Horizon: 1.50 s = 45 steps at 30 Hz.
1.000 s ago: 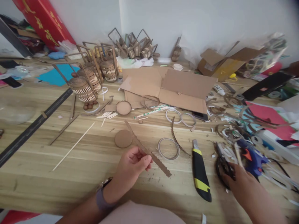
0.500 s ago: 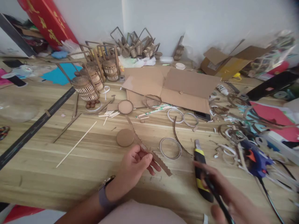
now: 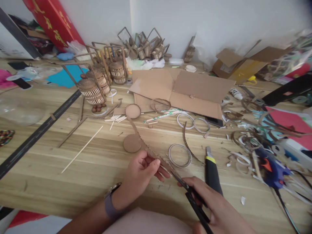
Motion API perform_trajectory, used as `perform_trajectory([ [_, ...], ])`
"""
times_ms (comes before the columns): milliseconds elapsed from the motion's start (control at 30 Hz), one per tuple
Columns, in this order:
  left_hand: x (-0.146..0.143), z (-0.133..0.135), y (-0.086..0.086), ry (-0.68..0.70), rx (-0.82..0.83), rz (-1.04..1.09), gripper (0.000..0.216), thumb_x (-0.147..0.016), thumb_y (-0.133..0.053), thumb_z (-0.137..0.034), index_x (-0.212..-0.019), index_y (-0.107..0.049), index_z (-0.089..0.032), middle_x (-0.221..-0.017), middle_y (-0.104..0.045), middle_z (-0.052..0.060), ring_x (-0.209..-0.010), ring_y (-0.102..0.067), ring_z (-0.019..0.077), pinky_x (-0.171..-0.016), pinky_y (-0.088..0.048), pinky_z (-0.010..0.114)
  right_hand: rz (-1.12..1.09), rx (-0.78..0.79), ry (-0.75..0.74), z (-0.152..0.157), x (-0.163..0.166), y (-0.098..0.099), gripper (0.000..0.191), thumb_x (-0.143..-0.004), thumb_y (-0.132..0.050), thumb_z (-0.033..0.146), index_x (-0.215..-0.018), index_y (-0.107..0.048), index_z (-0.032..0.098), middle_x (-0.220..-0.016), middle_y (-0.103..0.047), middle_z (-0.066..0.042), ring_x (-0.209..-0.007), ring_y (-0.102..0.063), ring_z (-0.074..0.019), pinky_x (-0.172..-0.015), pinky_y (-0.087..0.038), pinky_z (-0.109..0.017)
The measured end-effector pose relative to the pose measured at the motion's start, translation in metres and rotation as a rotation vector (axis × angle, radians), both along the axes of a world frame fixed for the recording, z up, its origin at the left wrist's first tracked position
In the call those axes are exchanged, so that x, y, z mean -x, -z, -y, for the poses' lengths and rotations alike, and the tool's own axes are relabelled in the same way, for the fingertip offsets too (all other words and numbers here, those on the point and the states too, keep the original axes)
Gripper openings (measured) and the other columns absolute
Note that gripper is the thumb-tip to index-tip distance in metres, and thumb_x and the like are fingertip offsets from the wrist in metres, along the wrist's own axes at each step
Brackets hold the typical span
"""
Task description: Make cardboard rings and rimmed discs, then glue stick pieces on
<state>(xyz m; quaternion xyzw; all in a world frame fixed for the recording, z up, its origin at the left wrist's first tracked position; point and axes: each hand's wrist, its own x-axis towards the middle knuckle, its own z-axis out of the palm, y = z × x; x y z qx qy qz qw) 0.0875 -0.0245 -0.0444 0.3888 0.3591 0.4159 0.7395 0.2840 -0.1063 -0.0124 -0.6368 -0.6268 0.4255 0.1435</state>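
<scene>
My left hand [image 3: 142, 175] pinches a long toothed cardboard strip [image 3: 141, 141] that runs up and left over the wooden table [image 3: 73, 182]. Black scissors [image 3: 192, 198] are gripped in my right hand [image 3: 214, 211], with their blades at the strip's near end, just right of my left fingers. A plain cardboard disc [image 3: 131, 143] lies under the strip. A white ring [image 3: 179, 155] lies to its right. Next to my right hand rests a black and yellow utility knife [image 3: 212, 170].
Flattened cardboard [image 3: 185, 89] lies in the middle, woven cardboard baskets [image 3: 94, 87] at the back left. A blue glue gun [image 3: 273, 167] sits among paper scraps at the right. A thin stick [image 3: 81, 149] and a black bar [image 3: 36, 133] lie at the left.
My right hand left the scrap pile at the right, took up the scissors and brought them left to the strip's end. My left hand kept its hold on the strip.
</scene>
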Motion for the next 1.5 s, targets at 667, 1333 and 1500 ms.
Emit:
perform_trajectory([
  [667, 0.001, 0.000, 0.002, 0.035, -0.016, 0.002, 0.035, -0.079, -0.070, -0.045, -0.081, -0.054, -0.015, -0.062, -0.072, 0.003, -0.054, -0.069, 0.0136, -0.053, -0.055, 0.021, -0.053, 0.044, -0.020, -0.001, 0.004, 0.003, 0.052, -0.056, -0.061, 0.011, -0.106, -0.066, 0.025, -0.084, -0.067, 0.001, -0.081, -0.065, -0.0195, -0.066, -0.049, -0.020],
  [1333, 0.001, 0.002, 0.002, 0.038, -0.006, -0.048, 0.034, -0.079, -0.070, -0.045, -0.081, -0.056, -0.014, -0.070, -0.073, 0.006, -0.057, -0.068, 0.0141, -0.056, -0.056, 0.024, -0.093, 0.087, -0.041, 0.001, 0.000, 0.009, 0.045, -0.058, -0.061, 0.006, -0.098, -0.069, 0.025, -0.084, -0.071, 0.002, -0.073, -0.067, -0.0175, -0.059, -0.049, -0.017],
  [1500, 0.001, 0.002, 0.002, 0.037, -0.011, -0.056, 0.034, -0.079, -0.069, -0.046, -0.081, -0.056, -0.014, -0.069, -0.073, 0.006, -0.058, -0.068, 0.0138, -0.057, -0.056, 0.023, -0.067, 0.042, -0.009, 0.000, 0.003, 0.005, 0.029, -0.066, -0.066, 0.014, -0.093, -0.070, 0.025, -0.069, -0.067, 0.004, -0.065, -0.064, -0.0160, -0.059, -0.049, -0.018],
])
